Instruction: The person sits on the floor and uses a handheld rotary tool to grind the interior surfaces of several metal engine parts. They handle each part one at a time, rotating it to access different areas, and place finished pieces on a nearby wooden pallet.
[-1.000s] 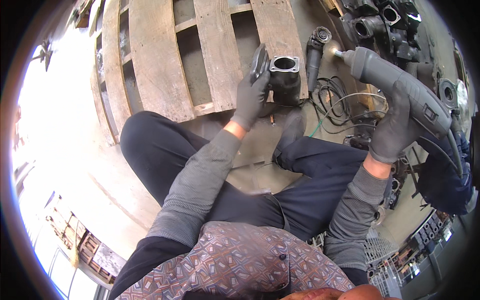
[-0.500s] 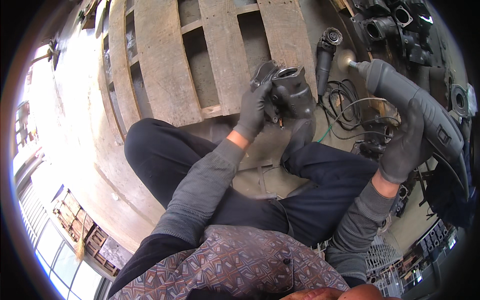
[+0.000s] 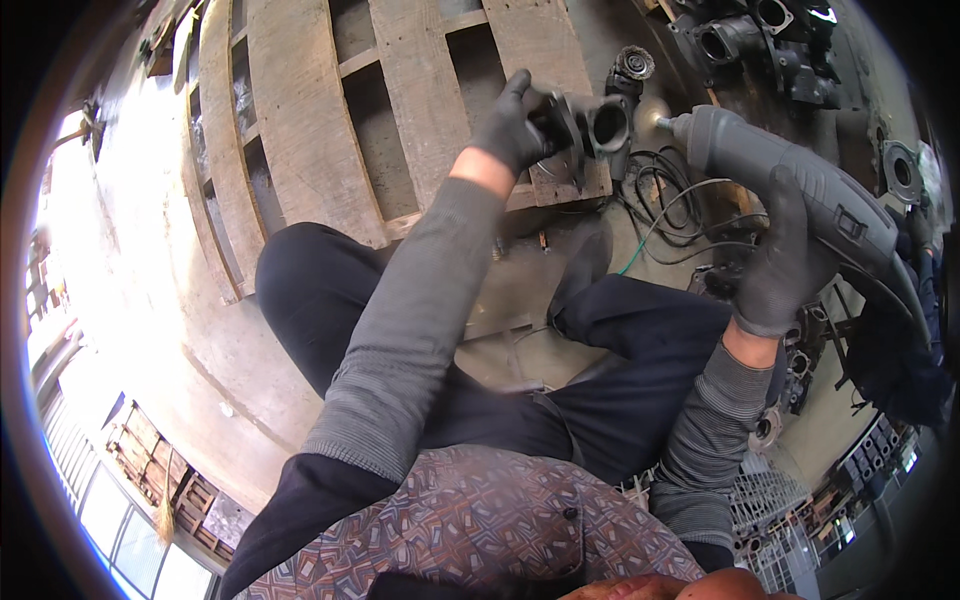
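In my gloved left hand [image 3: 507,125] is a dark metal casting [image 3: 577,135] with a round bore, raised above the near end of the wooden pallet and somewhat smeared by motion. The bore faces right, toward the tool. My gloved right hand [image 3: 780,255] is wrapped round a large grey power grinder [image 3: 790,170]. Its shaft carries a small pale round brush or polishing head [image 3: 654,116], close beside the casting; the frame does not clearly show whether they touch.
A second, slimmer grinder [image 3: 631,75] lies behind the casting, near a coiled black cable [image 3: 670,200]. More dark castings [image 3: 765,45] are heaped at the far right. The slatted pallet [image 3: 300,110] covers the far left floor. A broom [image 3: 165,510] stands at lower left.
My left hand has moved up and turned the casting so its bore faces right instead of upward. The grinder in my right hand has shifted slightly left and up.
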Available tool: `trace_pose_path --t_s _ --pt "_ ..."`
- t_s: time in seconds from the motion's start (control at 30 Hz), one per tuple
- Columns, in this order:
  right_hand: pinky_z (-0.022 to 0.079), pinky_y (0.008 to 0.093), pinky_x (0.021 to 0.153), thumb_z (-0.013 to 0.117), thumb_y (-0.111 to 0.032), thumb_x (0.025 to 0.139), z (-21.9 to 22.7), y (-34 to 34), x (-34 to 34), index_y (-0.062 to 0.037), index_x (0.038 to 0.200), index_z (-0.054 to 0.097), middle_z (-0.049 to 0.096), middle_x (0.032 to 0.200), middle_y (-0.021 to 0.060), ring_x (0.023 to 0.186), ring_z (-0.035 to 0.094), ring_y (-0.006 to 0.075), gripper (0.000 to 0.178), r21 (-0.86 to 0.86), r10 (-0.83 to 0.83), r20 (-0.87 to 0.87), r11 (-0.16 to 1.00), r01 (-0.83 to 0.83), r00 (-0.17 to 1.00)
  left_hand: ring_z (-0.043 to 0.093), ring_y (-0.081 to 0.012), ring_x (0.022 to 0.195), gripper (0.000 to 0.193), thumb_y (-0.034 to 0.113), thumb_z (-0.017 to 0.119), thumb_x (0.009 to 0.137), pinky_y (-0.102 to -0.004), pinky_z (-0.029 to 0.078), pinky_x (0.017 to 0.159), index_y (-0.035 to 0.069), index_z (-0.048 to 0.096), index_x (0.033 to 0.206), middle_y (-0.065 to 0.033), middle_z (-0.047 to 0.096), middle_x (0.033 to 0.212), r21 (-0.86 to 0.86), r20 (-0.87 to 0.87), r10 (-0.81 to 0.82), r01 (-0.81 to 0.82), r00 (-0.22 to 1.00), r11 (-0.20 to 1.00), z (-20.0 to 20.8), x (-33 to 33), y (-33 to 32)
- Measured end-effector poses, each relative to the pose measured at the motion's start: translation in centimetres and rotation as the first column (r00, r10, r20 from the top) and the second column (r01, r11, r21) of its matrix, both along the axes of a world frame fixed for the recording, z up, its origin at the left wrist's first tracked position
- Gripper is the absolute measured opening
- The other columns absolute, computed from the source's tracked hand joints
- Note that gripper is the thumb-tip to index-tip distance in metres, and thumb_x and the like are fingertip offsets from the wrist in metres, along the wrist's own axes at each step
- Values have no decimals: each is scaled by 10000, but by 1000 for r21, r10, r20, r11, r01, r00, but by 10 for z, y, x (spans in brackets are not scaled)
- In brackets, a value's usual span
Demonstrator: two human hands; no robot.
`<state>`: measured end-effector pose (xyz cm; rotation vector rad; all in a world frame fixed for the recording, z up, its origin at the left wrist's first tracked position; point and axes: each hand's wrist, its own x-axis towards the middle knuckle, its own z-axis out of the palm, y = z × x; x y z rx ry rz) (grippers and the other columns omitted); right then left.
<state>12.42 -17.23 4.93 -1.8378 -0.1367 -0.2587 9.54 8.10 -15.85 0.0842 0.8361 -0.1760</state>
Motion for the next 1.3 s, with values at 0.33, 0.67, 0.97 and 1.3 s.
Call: trace_pose_path --t_s 0.33,0.67,0.97,1.3 --pt "574 353 947 775 -62 926 0 0 2 79 1199 665 681 1195 132 1082 676 211 327 -59 47 33 997 -45 998 668 -477 1127 959 778 381 1009 -524 489 973 -102 619 1305 -363 673 1200 975 -223 -197 219 955 -44 -54 -17 -8" --pt "565 337 928 830 -22 863 -7 34 -13 70 1239 627 700 1168 107 1029 689 174 437 -44 168 33 985 -167 985 614 -268 1175 821 673 324 1087 -384 458 1037 -51 550 1402 -197 667 1248 953 -88 -134 123 987 278 -26 -60 -55" --pt "542 340 992 841 -78 875 -27 65 -33 64 1290 631 703 1203 113 1099 677 189 486 -127 312 -197 932 -340 929 547 -200 1255 793 650 386 1087 -353 406 1112 -50 570 1411 -143 636 1376 764 67 -31 -31 997 644 -53 -61 -58" --pt "584 336 907 878 -131 852 -47 77 -24 69 1246 641 740 1136 112 1024 715 174 502 -225 408 49 894 -388 911 567 -440 1121 727 639 451 1060 -486 437 1031 -59 623 1174 -308 612 1159 951 -104 -97 127 990 282 -58 -69 -55"
